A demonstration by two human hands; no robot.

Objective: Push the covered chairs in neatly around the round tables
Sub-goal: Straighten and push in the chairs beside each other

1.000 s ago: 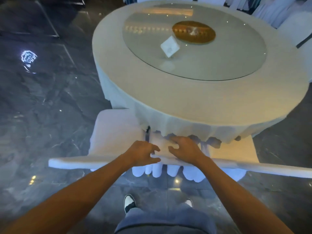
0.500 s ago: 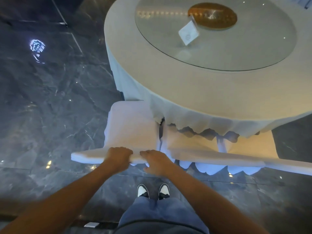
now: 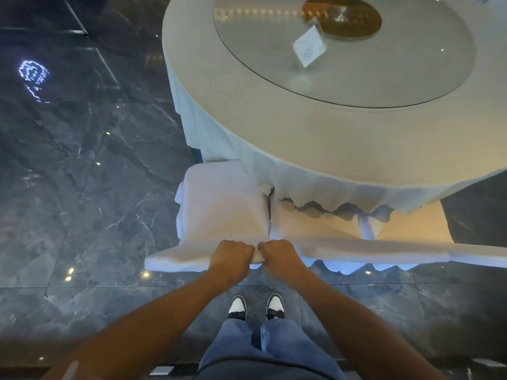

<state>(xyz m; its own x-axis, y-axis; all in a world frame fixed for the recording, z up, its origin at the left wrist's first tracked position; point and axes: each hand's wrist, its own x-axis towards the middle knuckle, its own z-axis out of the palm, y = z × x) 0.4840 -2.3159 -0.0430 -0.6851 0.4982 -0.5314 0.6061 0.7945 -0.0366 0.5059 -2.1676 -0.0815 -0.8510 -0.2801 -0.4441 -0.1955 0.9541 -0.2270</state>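
Observation:
Three white-covered chairs stand side by side against the round table (image 3: 343, 138), which wears a pale cloth. The left chair (image 3: 219, 207) has most of its seat showing; the middle chair (image 3: 312, 223) and the right chair (image 3: 411, 226) sit partly under the tablecloth's scalloped hem. My left hand (image 3: 231, 257) grips the right end of the left chair's backrest top. My right hand (image 3: 278, 253) grips the left end of the middle chair's backrest top. The two fists almost touch.
A glass turntable (image 3: 356, 86) with a gold centre disc (image 3: 341, 16) and a white card stand (image 3: 310, 49) lies on the table. Dark polished marble floor (image 3: 82, 187) spreads to the left. My shoes (image 3: 256, 305) stand just behind the chairs.
My hands have closed together at the gap between the left and middle chairs. The view has shifted left and moved closer, so the table sits further right in the frame.

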